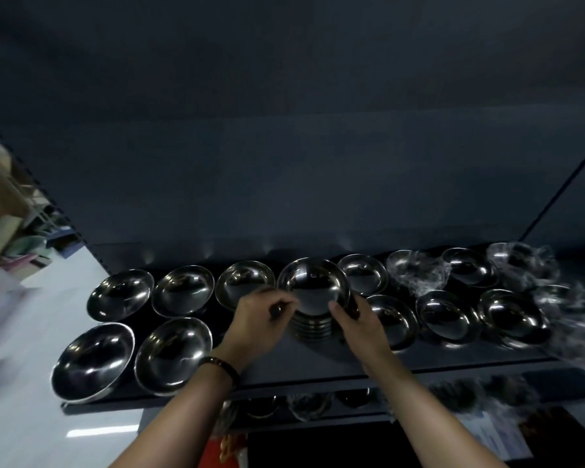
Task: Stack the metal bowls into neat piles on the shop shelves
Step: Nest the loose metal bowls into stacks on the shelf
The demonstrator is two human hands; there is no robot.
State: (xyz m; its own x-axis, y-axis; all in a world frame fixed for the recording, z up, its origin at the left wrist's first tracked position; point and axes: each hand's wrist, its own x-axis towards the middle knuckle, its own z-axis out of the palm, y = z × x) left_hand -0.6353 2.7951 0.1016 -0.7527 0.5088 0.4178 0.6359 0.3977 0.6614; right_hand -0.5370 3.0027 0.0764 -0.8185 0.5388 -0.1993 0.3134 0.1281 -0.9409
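Left hand (257,315) grips the stack (313,329) at its 9 o'clock side, fingers curled against the nested rims. Right hand (358,320) grips it at 3 o'clock, thumb beside the rim of the top bowl (313,287). Opposed holds keep the nested bowls centred and stop the pile from shearing sideways.

The stack appears to rest at the front-centre of the shelf (318,361), on a bare patch that both arms reach squarely. Loose bowls (183,290) sit singly, mouths up, in two rows from 8 to 10 o'clock and from 2 to 4 o'clock of the stack, near enough to gather. Wrapped bowls (416,271) in clear film lie at 2 o'clock, farther out.

Judgement: early stage; most bowls are not yet stacked.
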